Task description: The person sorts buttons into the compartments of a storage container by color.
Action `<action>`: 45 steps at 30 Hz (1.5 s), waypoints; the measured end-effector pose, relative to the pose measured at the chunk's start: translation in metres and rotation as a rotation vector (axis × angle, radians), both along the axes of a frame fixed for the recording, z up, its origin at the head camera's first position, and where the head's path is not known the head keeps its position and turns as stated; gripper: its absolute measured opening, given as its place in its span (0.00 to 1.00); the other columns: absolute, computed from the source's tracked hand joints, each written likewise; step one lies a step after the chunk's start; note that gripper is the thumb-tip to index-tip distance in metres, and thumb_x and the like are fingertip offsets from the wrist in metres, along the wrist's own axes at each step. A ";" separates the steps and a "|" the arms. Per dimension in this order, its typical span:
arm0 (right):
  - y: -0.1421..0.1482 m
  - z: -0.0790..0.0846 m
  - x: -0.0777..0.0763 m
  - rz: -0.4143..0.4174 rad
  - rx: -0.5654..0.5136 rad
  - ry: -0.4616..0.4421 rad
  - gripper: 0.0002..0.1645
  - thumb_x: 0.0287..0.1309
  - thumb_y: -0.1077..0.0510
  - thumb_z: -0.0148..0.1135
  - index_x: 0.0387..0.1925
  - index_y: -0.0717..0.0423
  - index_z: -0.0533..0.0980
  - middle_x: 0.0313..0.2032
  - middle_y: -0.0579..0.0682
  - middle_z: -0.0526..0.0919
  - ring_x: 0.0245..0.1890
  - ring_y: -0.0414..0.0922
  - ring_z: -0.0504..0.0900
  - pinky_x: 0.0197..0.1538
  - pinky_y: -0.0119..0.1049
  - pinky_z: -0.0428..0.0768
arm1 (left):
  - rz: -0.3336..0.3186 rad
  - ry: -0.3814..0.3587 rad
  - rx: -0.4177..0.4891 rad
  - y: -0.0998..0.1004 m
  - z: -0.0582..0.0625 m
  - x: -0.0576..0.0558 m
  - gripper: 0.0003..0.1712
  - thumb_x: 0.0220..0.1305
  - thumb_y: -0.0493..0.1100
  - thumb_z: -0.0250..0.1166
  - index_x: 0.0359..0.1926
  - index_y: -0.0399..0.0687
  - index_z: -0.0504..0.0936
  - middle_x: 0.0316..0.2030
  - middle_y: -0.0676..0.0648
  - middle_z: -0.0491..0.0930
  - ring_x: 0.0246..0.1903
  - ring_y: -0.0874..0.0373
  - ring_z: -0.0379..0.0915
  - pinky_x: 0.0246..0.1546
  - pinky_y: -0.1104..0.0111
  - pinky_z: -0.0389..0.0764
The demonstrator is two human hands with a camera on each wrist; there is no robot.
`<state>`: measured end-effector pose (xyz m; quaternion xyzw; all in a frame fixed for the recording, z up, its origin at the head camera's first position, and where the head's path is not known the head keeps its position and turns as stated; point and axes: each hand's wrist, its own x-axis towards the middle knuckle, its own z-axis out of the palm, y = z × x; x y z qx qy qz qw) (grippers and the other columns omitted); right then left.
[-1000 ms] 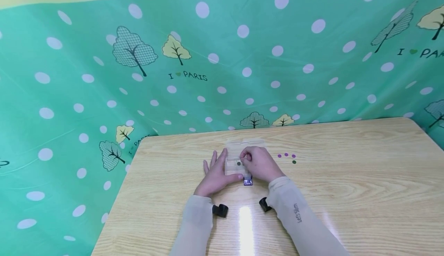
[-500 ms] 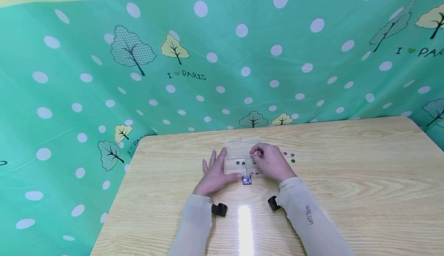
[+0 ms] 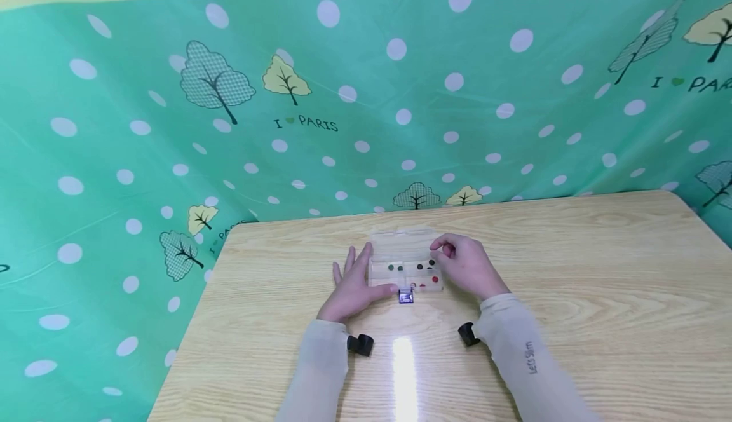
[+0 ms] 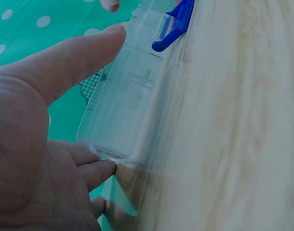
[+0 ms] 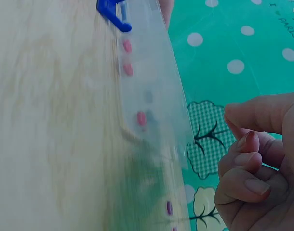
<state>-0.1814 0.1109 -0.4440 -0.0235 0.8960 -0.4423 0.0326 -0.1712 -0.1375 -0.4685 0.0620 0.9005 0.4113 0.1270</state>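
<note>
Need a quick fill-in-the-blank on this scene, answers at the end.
1. The box has its lid ____.
2. In the left wrist view, the latch is coloured ____.
3. In the head view, the near-right compartment holds pieces coloured ____.
4. The hand with its thumb at the box's near edge is the ____ one.

Answers: open; blue; red; left.

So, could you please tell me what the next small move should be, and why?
I'd probably move the right hand to a purple piece and pinch it: it lies on the table outside the clear box, no piece shows between that hand's fingers, and the left hand braces the box.
</note>
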 end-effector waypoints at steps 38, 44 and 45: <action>0.064 -0.007 0.012 -0.118 0.005 0.053 0.10 0.68 0.58 0.60 0.44 0.58 0.82 0.32 0.52 0.74 0.31 0.48 0.70 0.31 0.34 0.69 | 0.005 0.002 0.022 0.000 -0.002 0.000 0.67 0.49 0.62 0.77 0.81 0.53 0.46 0.79 0.45 0.45 0.77 0.48 0.18 0.68 0.42 0.14; 0.074 -0.009 0.014 -0.118 -0.013 0.053 0.11 0.69 0.57 0.60 0.45 0.60 0.81 0.32 0.52 0.73 0.31 0.47 0.69 0.30 0.32 0.69 | 0.012 0.001 0.024 0.000 -0.002 0.000 0.67 0.49 0.61 0.78 0.81 0.53 0.46 0.79 0.44 0.44 0.77 0.46 0.18 0.68 0.41 0.15; 0.076 -0.009 0.014 -0.117 -0.012 0.049 0.11 0.69 0.56 0.60 0.45 0.59 0.81 0.32 0.51 0.73 0.31 0.47 0.69 0.30 0.33 0.69 | 0.012 0.001 0.024 0.001 -0.002 0.000 0.67 0.49 0.61 0.78 0.81 0.53 0.46 0.79 0.44 0.44 0.77 0.46 0.18 0.68 0.40 0.15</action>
